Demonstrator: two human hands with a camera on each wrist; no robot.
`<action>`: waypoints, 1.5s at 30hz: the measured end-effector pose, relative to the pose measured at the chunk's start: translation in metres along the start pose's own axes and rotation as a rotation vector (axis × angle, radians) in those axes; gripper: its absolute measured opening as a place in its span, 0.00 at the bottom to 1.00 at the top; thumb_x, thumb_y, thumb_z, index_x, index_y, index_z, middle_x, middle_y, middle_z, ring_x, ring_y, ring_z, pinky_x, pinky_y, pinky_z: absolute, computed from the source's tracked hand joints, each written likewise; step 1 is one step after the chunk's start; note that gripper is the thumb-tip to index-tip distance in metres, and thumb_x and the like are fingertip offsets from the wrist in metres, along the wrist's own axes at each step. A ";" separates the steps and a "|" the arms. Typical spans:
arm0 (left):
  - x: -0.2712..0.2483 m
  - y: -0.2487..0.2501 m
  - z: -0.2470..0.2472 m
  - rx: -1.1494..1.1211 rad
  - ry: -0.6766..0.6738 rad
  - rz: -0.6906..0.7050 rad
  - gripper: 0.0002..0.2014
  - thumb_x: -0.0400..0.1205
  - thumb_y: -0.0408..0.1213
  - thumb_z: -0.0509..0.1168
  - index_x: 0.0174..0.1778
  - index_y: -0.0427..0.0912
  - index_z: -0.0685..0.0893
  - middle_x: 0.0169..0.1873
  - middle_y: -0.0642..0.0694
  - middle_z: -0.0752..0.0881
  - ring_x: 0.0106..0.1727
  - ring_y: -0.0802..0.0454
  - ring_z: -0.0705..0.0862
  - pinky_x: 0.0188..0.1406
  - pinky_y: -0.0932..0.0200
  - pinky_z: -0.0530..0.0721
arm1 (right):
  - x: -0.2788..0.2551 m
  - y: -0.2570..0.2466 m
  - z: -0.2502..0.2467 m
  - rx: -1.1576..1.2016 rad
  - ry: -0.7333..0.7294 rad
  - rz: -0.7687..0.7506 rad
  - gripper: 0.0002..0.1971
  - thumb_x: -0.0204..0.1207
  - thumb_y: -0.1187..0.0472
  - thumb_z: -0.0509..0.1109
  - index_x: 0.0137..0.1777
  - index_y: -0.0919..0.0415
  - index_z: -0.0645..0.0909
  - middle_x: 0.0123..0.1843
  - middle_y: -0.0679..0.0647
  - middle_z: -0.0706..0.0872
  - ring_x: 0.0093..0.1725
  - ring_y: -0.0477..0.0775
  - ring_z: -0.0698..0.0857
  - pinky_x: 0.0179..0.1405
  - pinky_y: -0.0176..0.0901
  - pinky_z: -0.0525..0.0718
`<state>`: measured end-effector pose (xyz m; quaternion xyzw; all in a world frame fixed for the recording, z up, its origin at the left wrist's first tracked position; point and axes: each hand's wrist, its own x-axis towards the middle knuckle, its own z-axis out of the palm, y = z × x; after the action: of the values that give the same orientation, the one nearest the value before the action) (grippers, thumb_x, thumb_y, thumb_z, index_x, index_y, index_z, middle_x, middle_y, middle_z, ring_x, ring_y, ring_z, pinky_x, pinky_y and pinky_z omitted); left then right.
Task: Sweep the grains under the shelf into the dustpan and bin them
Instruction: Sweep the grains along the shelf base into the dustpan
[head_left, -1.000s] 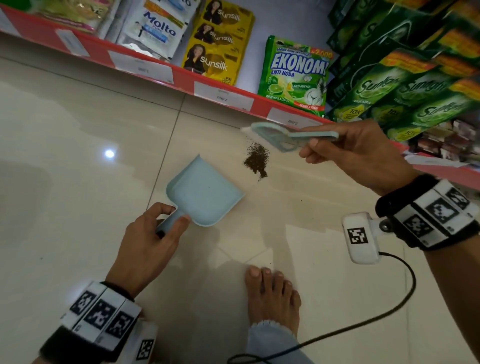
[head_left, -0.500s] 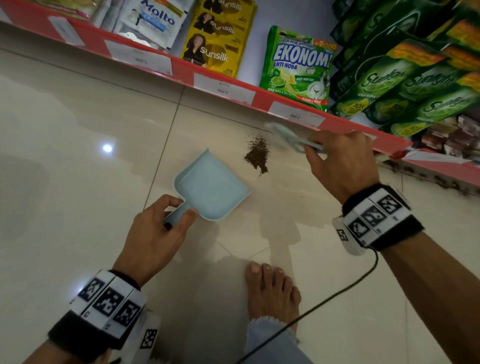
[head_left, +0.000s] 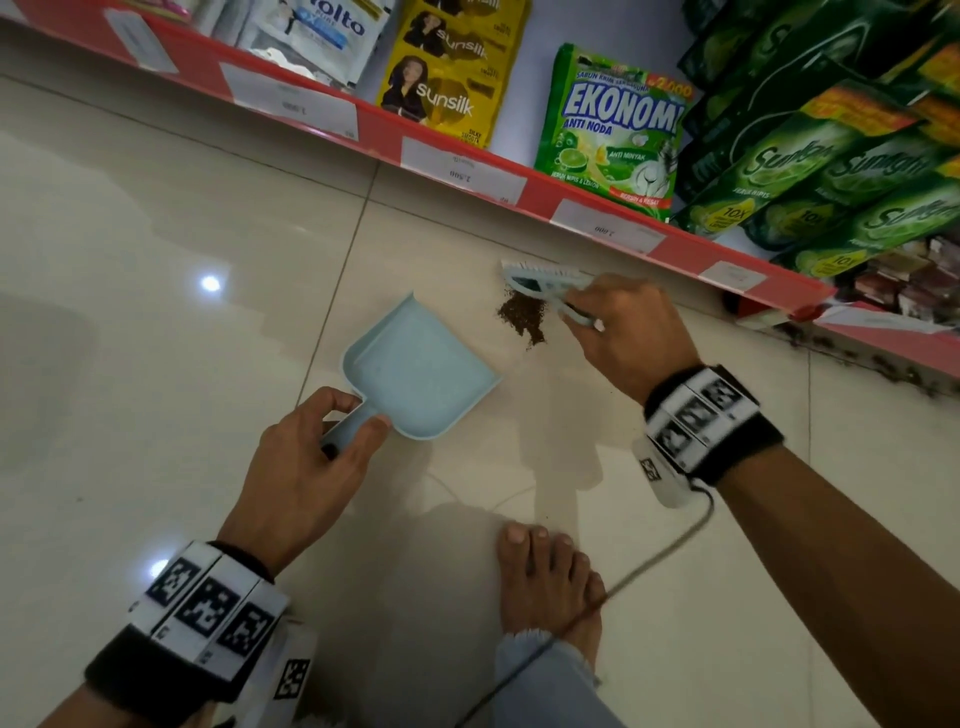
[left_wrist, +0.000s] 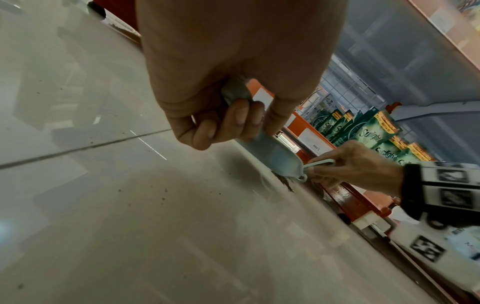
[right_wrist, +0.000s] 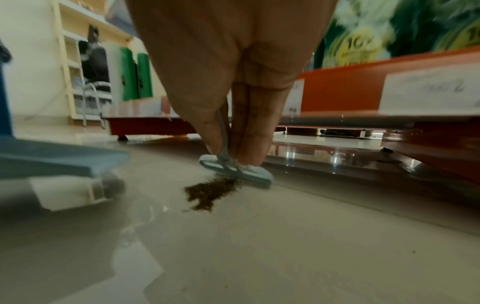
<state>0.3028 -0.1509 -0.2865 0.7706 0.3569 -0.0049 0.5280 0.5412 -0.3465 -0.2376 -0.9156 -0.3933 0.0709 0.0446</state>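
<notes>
A small pile of dark brown grains (head_left: 522, 316) (right_wrist: 210, 190) lies on the pale floor tiles just in front of the red shelf (head_left: 467, 171). My right hand (head_left: 621, 332) (right_wrist: 233, 102) grips the handle of a small light-blue brush (head_left: 540, 278) (right_wrist: 237, 170), whose bristles touch the floor at the far edge of the pile. My left hand (head_left: 311, 462) (left_wrist: 228, 115) grips the handle of a light-blue dustpan (head_left: 418, 371) (left_wrist: 272, 156). The pan lies on the floor left of the grains, its mouth facing them, with a gap between.
The red shelf edge (right_wrist: 363, 92) overhangs the floor low, with price labels and sachets (head_left: 613, 124) on it. My bare foot (head_left: 548, 577) stands behind the dustpan. A cable (head_left: 639, 566) runs from my right wrist across the foot. Tiled floor (head_left: 130, 312) spreads to the left.
My right hand has come down from the air with the brush and set its bristles on the floor behind the grains. The dustpan has stayed where it was.
</notes>
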 end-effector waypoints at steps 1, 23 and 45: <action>0.001 -0.001 0.000 -0.004 0.001 -0.003 0.10 0.80 0.49 0.70 0.51 0.49 0.80 0.24 0.49 0.83 0.24 0.66 0.82 0.24 0.75 0.77 | -0.007 -0.002 -0.006 0.021 0.038 -0.023 0.15 0.85 0.55 0.63 0.53 0.62 0.89 0.41 0.59 0.87 0.36 0.61 0.83 0.38 0.51 0.84; 0.023 0.005 0.023 0.146 -0.104 0.011 0.11 0.80 0.53 0.68 0.49 0.51 0.80 0.25 0.53 0.83 0.26 0.56 0.81 0.27 0.61 0.72 | 0.024 0.008 -0.035 0.046 -0.018 -0.136 0.13 0.84 0.62 0.63 0.62 0.60 0.86 0.45 0.61 0.90 0.41 0.64 0.85 0.44 0.55 0.83; 0.039 0.053 0.036 0.333 -0.151 0.119 0.26 0.79 0.49 0.70 0.18 0.48 0.67 0.15 0.52 0.71 0.22 0.52 0.73 0.22 0.60 0.64 | -0.001 -0.007 -0.015 -0.078 -0.083 0.108 0.19 0.86 0.54 0.58 0.45 0.66 0.84 0.39 0.60 0.84 0.37 0.64 0.82 0.43 0.54 0.83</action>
<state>0.3747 -0.1692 -0.2749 0.8644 0.2644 -0.0904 0.4180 0.5374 -0.3429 -0.2214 -0.9328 -0.3474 0.0956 -0.0111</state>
